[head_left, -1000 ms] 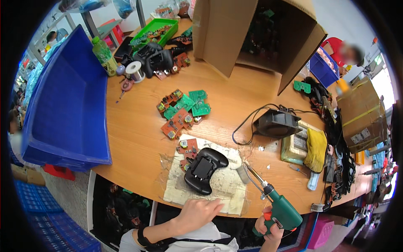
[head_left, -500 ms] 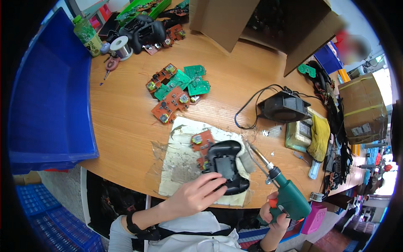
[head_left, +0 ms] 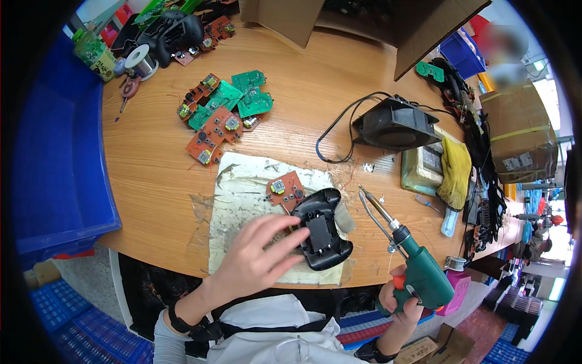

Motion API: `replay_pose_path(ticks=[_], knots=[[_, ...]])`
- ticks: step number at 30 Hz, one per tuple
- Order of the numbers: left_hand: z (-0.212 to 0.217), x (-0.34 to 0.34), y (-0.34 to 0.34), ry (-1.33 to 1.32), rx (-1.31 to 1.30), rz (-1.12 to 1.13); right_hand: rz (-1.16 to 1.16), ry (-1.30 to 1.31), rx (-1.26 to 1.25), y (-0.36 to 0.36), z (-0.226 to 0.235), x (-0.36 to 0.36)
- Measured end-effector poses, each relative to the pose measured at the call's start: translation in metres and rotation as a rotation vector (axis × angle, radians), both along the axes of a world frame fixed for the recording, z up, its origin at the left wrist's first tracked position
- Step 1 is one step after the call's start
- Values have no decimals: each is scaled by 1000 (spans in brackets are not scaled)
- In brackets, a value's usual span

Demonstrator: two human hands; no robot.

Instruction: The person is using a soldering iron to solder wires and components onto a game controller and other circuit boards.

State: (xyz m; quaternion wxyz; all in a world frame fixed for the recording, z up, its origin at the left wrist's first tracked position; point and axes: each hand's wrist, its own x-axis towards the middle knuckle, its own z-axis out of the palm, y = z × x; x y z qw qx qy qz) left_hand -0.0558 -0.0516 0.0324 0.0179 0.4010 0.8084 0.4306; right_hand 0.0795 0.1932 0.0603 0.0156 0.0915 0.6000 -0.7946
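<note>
Head view: see a black plastic controller shell (head_left: pixel 323 232) on a stained whitish sheet (head_left: pixel 245 182), immediately right of the loosely spread, empty left hand (head_left: pixel 256 255); cannot tell whether touching. See the right hand (head_left: pixel 400 300) wrapped around a green pistol-shaped soldering iron (head_left: pixel 429 280).

1. Lower centre: the left hand's (head_left: pixel 251 258) fingers overlap the controller shell's (head_left: pixel 331 209) left edge; contact is unclear.
2. Centre: that shell hides the lower part of a brown circuit board (head_left: pixel 291 185).
3. Lower right: the right hand (head_left: pixel 400 300) partly covers the soldering gun's (head_left: pixel 425 276) handle.
4. Top: the cardboard box (head_left: pixel 288 18) is cut off, its contents too dark to tell.
5. Upper right: a person's (head_left: pixel 479 30) head is blurred.
</note>
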Motion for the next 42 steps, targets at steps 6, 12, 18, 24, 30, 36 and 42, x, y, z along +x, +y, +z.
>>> replay_pose_path(ticks=[6, 12, 18, 24, 30, 36, 42], knots=[[-1, -4, 3, 117, -149, 15, -66, -13, -80, -3, -7, 2], [-14, -15, 7, 248, -115, -32, -24, 25, -27, 2, -8, 3], [28, -42, -37, 194, 73, 372, -61, 68, -66, 10, -10, 7], [59, -64, -98, 467, -87, 895, -122, 21, -90, 1, -12, -3], [56, -104, -117, 473, -405, 1093, -91, 16, -99, 1, -16, -7], [37, -223, -105, 488, -498, 855, -57, 16, -224, 2, -13, 0], [11, -330, -84, 554, -640, 552, -114, -9, -210, -3, -9, 11]])
